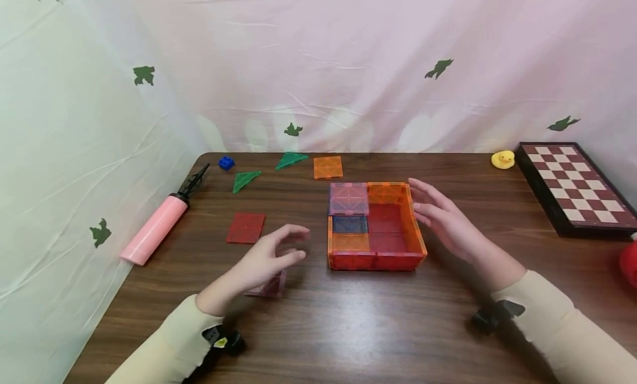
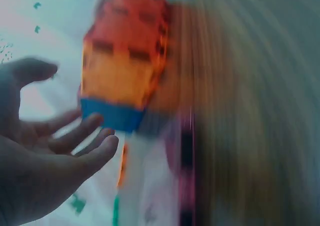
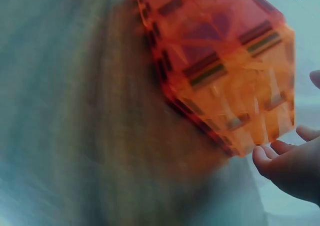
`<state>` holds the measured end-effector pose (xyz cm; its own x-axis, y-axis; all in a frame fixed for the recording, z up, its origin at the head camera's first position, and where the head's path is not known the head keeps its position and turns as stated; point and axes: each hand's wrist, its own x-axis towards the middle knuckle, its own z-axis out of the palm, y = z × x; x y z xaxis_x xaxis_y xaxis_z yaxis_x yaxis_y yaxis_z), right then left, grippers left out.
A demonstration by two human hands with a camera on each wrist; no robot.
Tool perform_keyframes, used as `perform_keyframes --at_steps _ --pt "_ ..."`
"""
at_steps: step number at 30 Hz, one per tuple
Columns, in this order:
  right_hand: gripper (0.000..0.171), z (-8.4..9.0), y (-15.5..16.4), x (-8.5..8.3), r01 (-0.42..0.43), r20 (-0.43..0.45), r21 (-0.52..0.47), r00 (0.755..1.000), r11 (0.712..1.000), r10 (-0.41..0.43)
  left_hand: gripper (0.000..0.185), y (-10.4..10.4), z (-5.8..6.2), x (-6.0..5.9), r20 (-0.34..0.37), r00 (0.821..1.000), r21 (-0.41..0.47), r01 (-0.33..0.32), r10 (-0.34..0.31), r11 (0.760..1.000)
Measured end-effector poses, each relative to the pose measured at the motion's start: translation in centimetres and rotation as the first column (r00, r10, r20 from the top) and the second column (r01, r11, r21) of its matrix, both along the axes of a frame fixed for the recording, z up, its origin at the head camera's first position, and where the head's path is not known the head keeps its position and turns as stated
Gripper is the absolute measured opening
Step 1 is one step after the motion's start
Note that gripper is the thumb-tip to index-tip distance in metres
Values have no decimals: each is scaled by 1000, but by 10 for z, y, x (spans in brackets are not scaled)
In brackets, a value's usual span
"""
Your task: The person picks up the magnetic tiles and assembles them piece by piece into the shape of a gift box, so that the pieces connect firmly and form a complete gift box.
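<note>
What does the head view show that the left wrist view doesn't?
Only the head view shows the right hand open beside the tile box's right wall, the loose red tile, orange tile, two green triangle tiles, the pink pump, blue brick, rubber duck and chessboard.

Only the left wrist view, badly blurred, shows the left palm from close up, fingers spread.

Both show the left hand open and holding nothing, and the orange-walled magnetic tile box on the wooden table.

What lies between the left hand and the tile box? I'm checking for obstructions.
Nothing visible: only bare table separates the left hand from the tile box. A pink tile lies under the hand.
</note>
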<state>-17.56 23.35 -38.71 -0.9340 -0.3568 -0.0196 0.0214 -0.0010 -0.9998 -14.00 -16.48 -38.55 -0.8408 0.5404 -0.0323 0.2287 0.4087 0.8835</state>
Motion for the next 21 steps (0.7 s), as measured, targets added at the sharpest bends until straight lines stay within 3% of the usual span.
perform_keyframes --at_steps 2,4,7,10,13,21 --pt "64 -5 -1 3 -19 17 -42 1000 999 20 46 -14 -1 1 -146 988 -129 33 -52 991" --pt "66 -9 -3 5 -27 30 -64 999 998 29 46 -27 -3 1 -249 962 -233 54 -114 971" --pt "67 -13 -5 6 -17 45 -76 999 997 21 49 -43 -6 3 -321 926 -356 78 -200 931" --pt "67 -16 -6 6 -4 50 -76 999 997 8 51 -55 -9 5 -328 908 -437 99 -261 894" --pt "67 -18 -7 6 1 50 -82 999 997 3 55 -62 -11 8 -313 901 -486 119 -299 866" --pt "66 -18 -9 7 2 57 -111 998 994 5 64 -64 -10 11 -316 887 -526 131 -336 840"
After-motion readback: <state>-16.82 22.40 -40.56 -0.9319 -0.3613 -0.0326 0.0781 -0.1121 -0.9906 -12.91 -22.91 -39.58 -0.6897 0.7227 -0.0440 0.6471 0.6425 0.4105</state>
